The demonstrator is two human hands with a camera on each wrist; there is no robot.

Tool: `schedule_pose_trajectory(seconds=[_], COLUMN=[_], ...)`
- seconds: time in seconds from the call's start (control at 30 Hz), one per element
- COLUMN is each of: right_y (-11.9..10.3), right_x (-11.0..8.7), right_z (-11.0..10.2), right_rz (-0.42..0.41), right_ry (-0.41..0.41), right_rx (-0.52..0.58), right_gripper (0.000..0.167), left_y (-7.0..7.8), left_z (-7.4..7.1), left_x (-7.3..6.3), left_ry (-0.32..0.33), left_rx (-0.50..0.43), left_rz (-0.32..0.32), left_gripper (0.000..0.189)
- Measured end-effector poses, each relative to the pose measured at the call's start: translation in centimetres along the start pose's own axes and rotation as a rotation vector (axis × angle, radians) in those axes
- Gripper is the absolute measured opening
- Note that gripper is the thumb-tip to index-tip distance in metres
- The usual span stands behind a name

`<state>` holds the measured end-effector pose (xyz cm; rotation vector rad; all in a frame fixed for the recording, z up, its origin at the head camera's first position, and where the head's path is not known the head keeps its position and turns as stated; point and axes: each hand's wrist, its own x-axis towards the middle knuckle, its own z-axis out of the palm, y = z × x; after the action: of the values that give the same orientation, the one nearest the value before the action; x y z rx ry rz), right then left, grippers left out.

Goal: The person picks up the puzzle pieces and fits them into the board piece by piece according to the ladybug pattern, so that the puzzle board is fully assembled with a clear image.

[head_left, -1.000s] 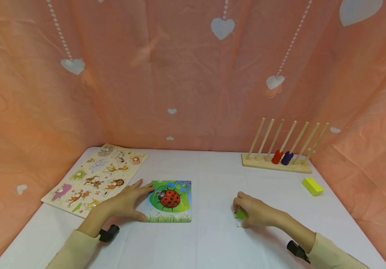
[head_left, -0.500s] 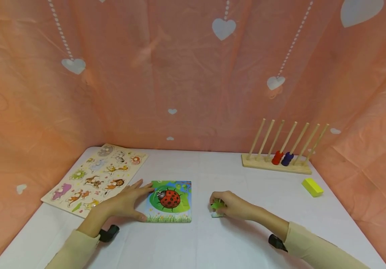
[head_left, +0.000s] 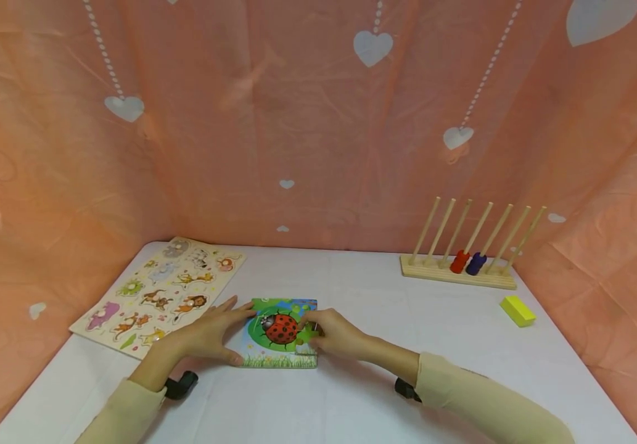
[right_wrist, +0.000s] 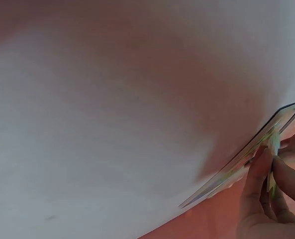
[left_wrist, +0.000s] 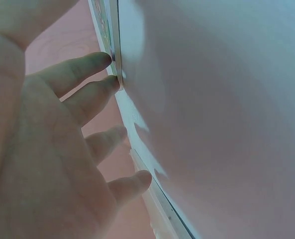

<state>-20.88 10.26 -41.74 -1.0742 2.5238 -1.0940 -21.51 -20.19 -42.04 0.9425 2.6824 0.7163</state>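
Observation:
A square ladybug jigsaw puzzle (head_left: 274, 362) lies flat on the white table in the head view. My left hand (head_left: 207, 336) is spread along its left side, with thumb and index finger touching the edge. In the left wrist view the fingers of that hand (left_wrist: 62, 124) look straight and apart. My right hand (head_left: 340, 336) is over the puzzle's right side and pinches a small green puzzle piece (right_wrist: 273, 144) between thumb and fingers. The right wrist view shows the piece tilted above the board; fingers hide part of it.
A cream animal peg puzzle (head_left: 168, 290) lies to the left, behind my left arm. At the back right stands a wooden peg rack (head_left: 457, 279) with a red and a dark blue bead. A yellow block (head_left: 518, 311) lies near the right edge. Pink curtain surrounds the table.
My right hand has moved left across the table with the green puzzle piece, from well right of the ladybug puzzle to over its right side. My left hand has stayed in place.

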Motion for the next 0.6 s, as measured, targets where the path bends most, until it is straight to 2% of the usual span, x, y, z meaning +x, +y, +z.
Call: schedule_pose_trajectory(seconds=[0.13, 0.2, 0.43, 0.6], right_y=[-0.7, -1.0, -1.2, -1.1], right_x=[0.4, 0.5, 0.3, 0.3], right_z=[0.7, 1.0, 1.7, 1.5], right_rz=[0.025, 0.023, -0.073, -0.106], right_ry=[-0.01, -0.016, 0.046, 0.056], right_rx=[-0.023, -0.073, -0.431, -0.558], right_gripper=[0.029, 0.027, 0.026, 0.03], left_y=[0.1, 0.1, 0.0, -0.1], left_z=[0.0, 0.0, 0.1, 0.1], left_x=[-0.1, -0.2, -0.3, 0.0], left_ry=[-0.004, -0.005, -0.008, -0.003], left_rx=[-0.005, -0.009, -0.021, -0.001], left_rz=[-0.005, -0.007, -0.011, -0.006], left_gripper=[0.094, 0.094, 0.094, 0.095])
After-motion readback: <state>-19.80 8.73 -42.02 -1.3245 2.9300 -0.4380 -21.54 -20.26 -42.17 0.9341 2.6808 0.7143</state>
